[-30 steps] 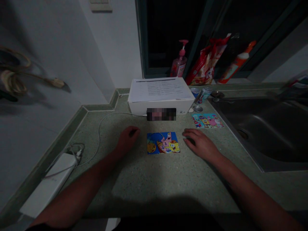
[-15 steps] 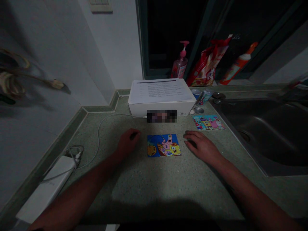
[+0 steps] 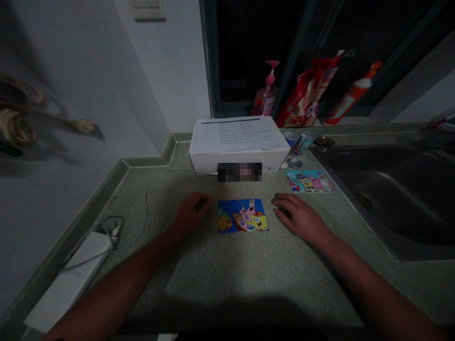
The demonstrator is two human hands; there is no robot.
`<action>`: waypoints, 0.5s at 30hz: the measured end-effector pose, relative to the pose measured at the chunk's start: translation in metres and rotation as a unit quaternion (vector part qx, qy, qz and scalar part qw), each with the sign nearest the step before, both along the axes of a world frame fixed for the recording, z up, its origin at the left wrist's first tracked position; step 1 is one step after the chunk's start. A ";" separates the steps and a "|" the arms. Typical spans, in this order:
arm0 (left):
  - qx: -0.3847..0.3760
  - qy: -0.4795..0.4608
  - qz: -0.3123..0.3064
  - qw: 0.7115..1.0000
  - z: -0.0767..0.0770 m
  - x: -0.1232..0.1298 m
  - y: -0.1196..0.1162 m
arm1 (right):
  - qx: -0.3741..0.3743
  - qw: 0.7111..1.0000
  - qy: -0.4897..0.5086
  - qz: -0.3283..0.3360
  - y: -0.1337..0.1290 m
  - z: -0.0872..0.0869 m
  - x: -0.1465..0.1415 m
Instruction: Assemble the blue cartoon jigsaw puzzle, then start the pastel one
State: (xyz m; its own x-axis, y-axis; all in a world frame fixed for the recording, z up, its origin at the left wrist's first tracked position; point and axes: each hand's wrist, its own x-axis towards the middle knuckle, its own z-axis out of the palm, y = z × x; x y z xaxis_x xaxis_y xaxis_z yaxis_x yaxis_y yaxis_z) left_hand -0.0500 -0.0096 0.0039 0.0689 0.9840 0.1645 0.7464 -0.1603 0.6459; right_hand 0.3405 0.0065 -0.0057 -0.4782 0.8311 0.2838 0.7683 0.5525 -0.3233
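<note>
A blue cartoon picture card (image 3: 243, 215) lies flat on the speckled green counter (image 3: 227, 270). To its left rests my left hand (image 3: 193, 209), fingers curved and apart from the thumb, holding nothing. My right hand (image 3: 298, 215) is on the card's other side, its fingers loosely extended with a gap to the thumb, and it too is without an object. Neither hand touches the card. Beyond my right hand lies a second cartoon card (image 3: 310, 181), light blue with several figures.
A white box (image 3: 202, 161) with printed paper (image 3: 238, 134) stands at the back. Right are cans (image 3: 302, 144) and a metal sink (image 3: 412, 189). A power strip (image 3: 71, 284) with a cable lies left. Bottles and a red bag (image 3: 305, 94) line the sill.
My left hand has moved slightly right, nearer the blue card. My right hand stays almost where it was.
</note>
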 end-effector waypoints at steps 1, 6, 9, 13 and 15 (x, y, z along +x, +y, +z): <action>0.003 0.005 -0.006 1.000 -0.001 0.001 0.000 | -0.001 1.000 0.001 0.000 0.000 0.000 0.000; 0.042 0.056 -0.094 0.993 0.001 0.006 -0.004 | 0.001 1.000 0.000 0.004 -0.001 0.002 -0.001; 0.052 0.081 -0.121 0.988 0.002 0.006 -0.005 | 0.003 1.000 0.002 0.002 -0.002 0.003 -0.001; 0.055 0.079 -0.125 0.987 0.001 0.005 -0.005 | 0.000 1.000 0.007 0.004 -0.001 0.003 -0.002; 0.060 0.076 -0.127 0.987 -0.001 0.005 -0.004 | -0.001 1.000 0.006 0.003 -0.001 0.003 -0.002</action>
